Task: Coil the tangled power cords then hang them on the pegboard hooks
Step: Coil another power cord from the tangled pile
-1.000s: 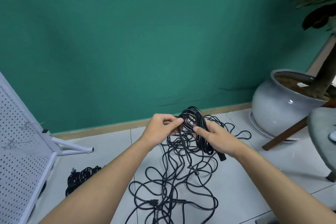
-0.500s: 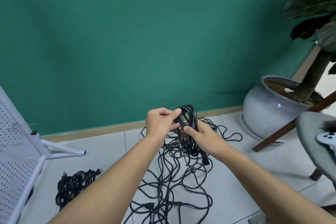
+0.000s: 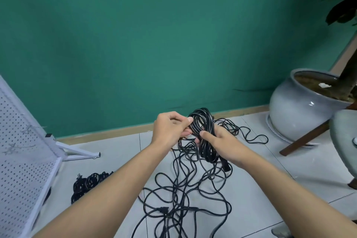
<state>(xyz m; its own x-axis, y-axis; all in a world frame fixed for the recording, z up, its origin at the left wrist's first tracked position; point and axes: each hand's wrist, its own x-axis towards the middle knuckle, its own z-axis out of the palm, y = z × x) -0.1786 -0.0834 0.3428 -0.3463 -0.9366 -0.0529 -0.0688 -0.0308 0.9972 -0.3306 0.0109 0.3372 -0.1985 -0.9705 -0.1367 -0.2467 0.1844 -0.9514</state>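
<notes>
A black coil of power cord (image 3: 204, 131) is held up in front of me, above the floor. My right hand (image 3: 224, 143) grips the coil's lower part, thumb across the strands. My left hand (image 3: 172, 127) pinches a strand at the coil's upper left edge. Loose black cord (image 3: 185, 195) trails down from the coil into a tangle on the tiled floor, with a plug (image 3: 163, 210) lying in it. A white pegboard (image 3: 21, 160) with wire hooks (image 3: 29, 128) leans at the far left.
A second bundle of black cords (image 3: 88, 181) lies on the floor beside the pegboard's foot. A large grey plant pot (image 3: 297, 110) stands at the right by the green wall. A grey chair seat (image 3: 345, 141) with wooden legs is at the right edge.
The hands have stayed on the coil and have shifted little. The view has swung about, so the pegboard and the plant pot sit differently in frame.
</notes>
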